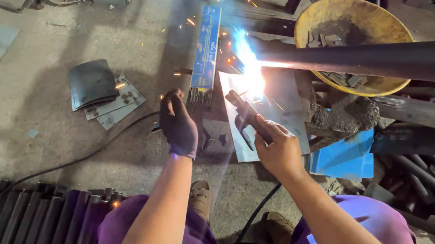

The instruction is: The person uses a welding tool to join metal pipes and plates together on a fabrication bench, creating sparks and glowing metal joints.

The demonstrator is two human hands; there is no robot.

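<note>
Steel pipe [396, 55], dark, ran in from the right edge; its left end met a white-blue arc [250, 74], sparks thrown left and far over the concrete floor [4, 114].

Right hand [278, 147]: bare, forearm reaching in from near right, fingers clenched round the black electrode holder [248, 118]. Holder pointed up-left, tip at the arc. Black cable [254, 218] dropped from the hand back toward the person's knees.

Left hand [178, 124]: dark glove [179, 127], arm straight out from the near side, wrist bent, fingers curled downward just left of the steel plate [284, 113]. Couldn't tell whether it gripped anything; nothing readable under the fingers.

Plate lay flat under the pipe end, tilted corner toward the person, between both hands.

Packages: long narrow blue box [207, 49], upright in view, just left of the arc and far of the gloved hand; print on it, rod ends showing at its near end. Flat blue sheet [345, 156] right of the plate, partly under it.

Yellow bowl [356, 42] behind the pipe, far right, holding metal bits. Stack of small grey plates [106, 96] left of the gloved hand. Row of dark tubes [17, 212] along the near-left edge.
</note>
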